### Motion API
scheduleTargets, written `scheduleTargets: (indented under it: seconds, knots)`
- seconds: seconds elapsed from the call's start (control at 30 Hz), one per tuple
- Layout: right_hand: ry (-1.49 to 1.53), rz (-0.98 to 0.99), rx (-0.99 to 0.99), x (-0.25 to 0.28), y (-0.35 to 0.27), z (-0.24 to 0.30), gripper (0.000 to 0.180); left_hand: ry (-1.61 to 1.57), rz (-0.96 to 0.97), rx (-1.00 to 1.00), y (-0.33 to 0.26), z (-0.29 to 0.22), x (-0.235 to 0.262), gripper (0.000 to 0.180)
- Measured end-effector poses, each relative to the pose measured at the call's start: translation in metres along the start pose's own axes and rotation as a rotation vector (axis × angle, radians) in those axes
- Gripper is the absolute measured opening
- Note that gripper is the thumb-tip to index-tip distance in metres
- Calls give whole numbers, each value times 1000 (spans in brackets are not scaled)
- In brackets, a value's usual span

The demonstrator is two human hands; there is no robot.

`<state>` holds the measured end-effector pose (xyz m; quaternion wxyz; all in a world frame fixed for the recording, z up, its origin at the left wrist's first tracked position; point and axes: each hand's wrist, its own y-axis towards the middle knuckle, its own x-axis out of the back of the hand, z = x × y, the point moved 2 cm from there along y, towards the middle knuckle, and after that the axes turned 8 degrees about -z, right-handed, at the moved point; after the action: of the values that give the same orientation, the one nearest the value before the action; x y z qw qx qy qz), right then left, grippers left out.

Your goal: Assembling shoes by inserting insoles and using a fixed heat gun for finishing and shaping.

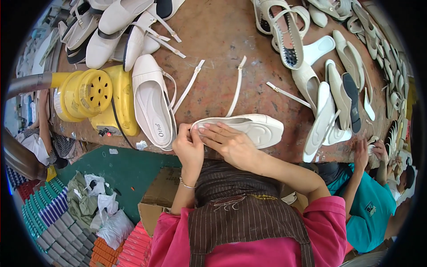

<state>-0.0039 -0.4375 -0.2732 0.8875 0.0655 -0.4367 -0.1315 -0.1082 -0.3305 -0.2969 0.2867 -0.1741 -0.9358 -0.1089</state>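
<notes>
A cream slingback shoe lies sideways at the table's near edge, its square toe to the right and its pale insole facing up. My left hand is closed around the heel end, the thumb bent over the insole's edge. Across the near side reaches my right hand, its fingers close together and pressed onto the insole's heel; its thumb is hidden. From behind this shoe a thin buckled strap stretches away over the table. A matching shoe rests just left of my hands, toe pointing away, its strap spread to the right.
A yellow blower-like machine with a hose and black cable stands at the left. More cream shoes are heaped at the far left, and sandals and soles crowd the right. A co-worker in a teal shirt is at the right.
</notes>
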Motion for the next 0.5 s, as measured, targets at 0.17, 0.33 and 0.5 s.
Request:
scheduleTargets:
  seconds: [0.17, 0.33, 0.5]
  knots:
    - [-275, -6, -86, 10, -17, 8, 32, 69, 79, 21, 4, -3, 3, 15]
    - [-228, -213, -136, 33, -18, -20, 28, -6, 153, 145, -12, 5, 6, 14]
    - [-590, -674, -469, 84, 19, -41, 39, 276, 318, -205, -54, -37, 10, 19]
